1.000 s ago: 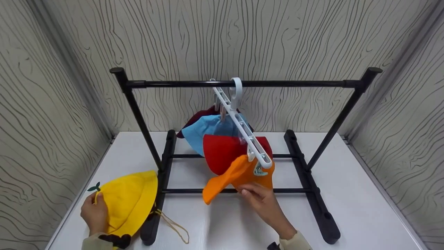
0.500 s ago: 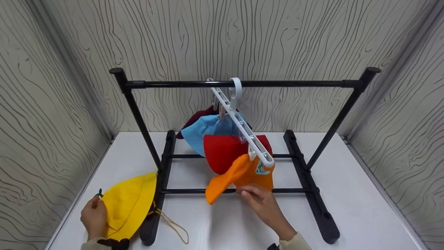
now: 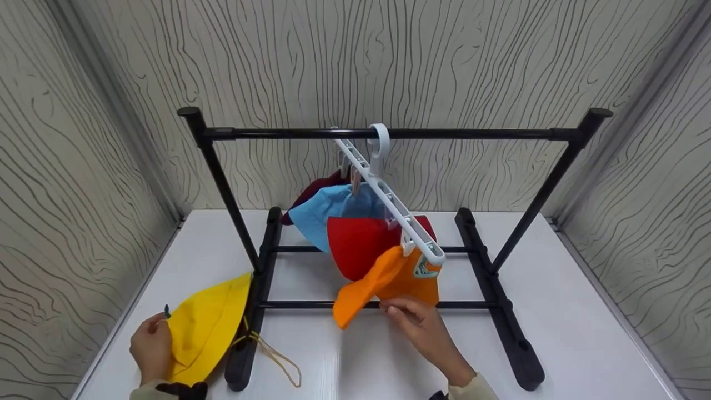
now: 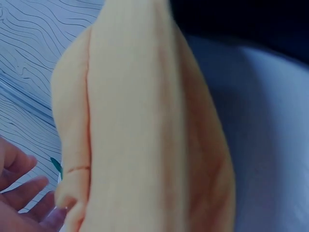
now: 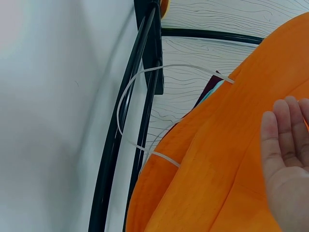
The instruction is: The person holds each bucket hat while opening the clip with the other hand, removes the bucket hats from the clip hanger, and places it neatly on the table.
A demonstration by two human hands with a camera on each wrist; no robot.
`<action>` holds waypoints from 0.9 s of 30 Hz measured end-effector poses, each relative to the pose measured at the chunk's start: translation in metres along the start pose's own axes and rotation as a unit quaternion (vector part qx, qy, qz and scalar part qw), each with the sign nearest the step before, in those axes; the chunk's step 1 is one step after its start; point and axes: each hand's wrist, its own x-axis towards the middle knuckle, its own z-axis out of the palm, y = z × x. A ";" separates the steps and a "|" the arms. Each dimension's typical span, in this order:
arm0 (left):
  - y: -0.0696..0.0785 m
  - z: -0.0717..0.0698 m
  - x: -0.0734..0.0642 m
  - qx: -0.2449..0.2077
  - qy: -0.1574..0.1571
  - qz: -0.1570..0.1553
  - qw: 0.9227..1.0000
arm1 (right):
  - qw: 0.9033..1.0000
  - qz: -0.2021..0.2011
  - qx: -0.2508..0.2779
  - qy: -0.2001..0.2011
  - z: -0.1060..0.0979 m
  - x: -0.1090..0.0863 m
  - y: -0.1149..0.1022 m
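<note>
My left hand point(image 3: 151, 350) pinches the crown of the yellow hat point(image 3: 205, 328), which sits just to its right, brim edge beside the rack's left foot point(image 3: 240, 361). My right hand point(image 3: 419, 328), nearer the hanger point(image 3: 389, 200) slanting toward me, pinches the orange hat point(image 3: 408, 286) by its lower edge; the surface point(image 3: 328, 378) shows between my hands.

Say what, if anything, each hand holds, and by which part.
Right hand: seemingly pinching the orange brimmed cloth hat by its lower edge. Left hand: at the crown of the yellow brimmed cloth hat; whether gripping or touching, I can't tell.
</note>
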 end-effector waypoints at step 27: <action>0.041 0.019 -0.042 0.001 -0.063 0.109 0.992 | 0.999 -0.007 0.001 0.043 -0.018 -0.006 0.004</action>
